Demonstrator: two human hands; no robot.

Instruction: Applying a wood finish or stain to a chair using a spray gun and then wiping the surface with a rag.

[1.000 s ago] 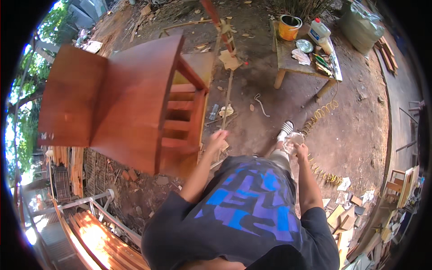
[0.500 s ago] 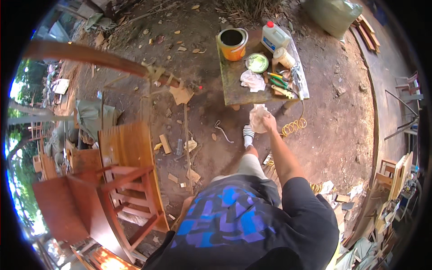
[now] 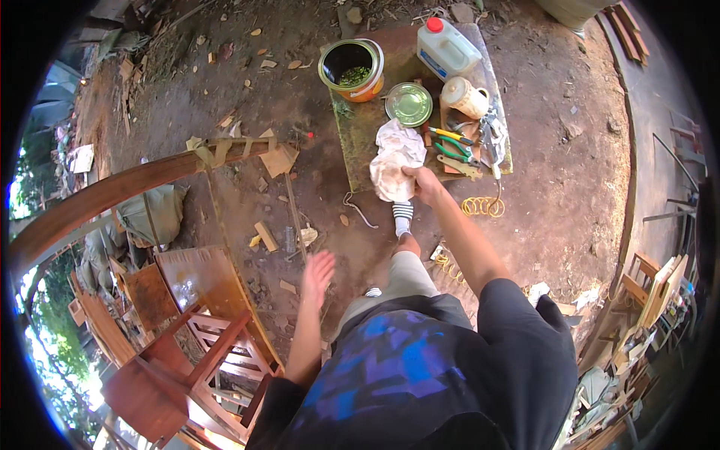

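Note:
My right hand is closed on a stained white rag at the near edge of a low worn table. Right behind it, a second crumpled white cloth lies on the tabletop; the two overlap or touch. Beyond the cloths lies a round metal lid. An orange paint bucket stands at the table's left, its inside dark with greenish bits. To the right of the rag are green-handled pliers and a yellow-and-black tool. My left hand hangs over the dirt ground, fingers stretched out, holding nothing.
A white jug with a red cap, a beige lidded mug and a spray gun share the table. A coiled yellow hose hangs beside it. At left are a curved wooden beam and reddish wooden furniture.
My right hand has carried the rag up and left to the table's near edge. My left hand has come into view, raised from my side. My view has shifted closer to the table.

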